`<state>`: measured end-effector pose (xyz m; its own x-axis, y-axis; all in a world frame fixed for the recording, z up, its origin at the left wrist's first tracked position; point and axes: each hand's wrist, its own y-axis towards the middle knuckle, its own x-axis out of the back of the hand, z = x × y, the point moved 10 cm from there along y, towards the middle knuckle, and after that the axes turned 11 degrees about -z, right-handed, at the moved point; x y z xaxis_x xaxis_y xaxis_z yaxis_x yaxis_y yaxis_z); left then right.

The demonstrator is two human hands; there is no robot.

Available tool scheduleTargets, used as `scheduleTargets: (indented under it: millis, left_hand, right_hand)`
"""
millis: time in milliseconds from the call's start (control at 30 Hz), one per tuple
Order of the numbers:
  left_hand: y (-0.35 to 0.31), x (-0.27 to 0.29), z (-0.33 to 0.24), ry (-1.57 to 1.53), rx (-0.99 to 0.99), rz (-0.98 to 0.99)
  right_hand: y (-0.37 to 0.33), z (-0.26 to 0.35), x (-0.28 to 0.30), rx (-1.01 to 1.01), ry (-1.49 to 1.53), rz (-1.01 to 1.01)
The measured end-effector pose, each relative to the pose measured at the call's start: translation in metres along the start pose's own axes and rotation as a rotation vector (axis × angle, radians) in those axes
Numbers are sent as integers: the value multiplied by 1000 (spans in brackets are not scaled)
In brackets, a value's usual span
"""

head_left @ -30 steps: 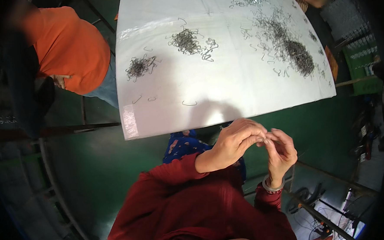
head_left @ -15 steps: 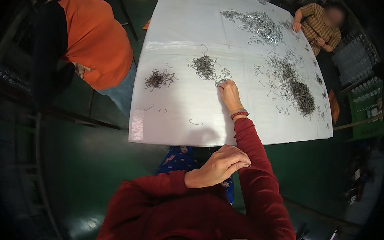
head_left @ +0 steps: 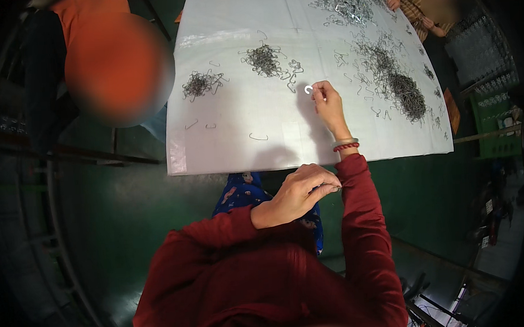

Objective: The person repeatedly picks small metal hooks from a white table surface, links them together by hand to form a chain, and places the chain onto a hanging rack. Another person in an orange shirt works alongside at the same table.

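Above worktop: right hand gripping hook. By worktop's near edge: left hand pinched closed, contents unclear.

- A workshop, seemingly: metal hooks heaped on a white-covered table, right of the right hand (far more than a home needs).
- Smaller piles left of that hand.
- Striped-shirted co-worker beyond it, rightward, at the table's edge.

A bright, curved metal hook is held over the white table
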<state>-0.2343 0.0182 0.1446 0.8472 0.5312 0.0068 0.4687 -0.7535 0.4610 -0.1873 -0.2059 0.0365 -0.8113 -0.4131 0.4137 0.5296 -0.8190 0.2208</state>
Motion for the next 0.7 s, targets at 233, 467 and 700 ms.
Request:
scheduleTargets:
  millis: [233, 467, 700]
  left_hand:
    - [0, -12, 1, -30, -38, 11]
    - [12, -11, 19, -150, 117, -40]
    - [24, -20, 13, -152, 74, -6]
  right_hand:
    - [-48, 54, 59, -81, 152, 154]
    - [-134, 160, 150, -118, 308, 122]
    - [-139, 175, 144, 72, 20, 51]
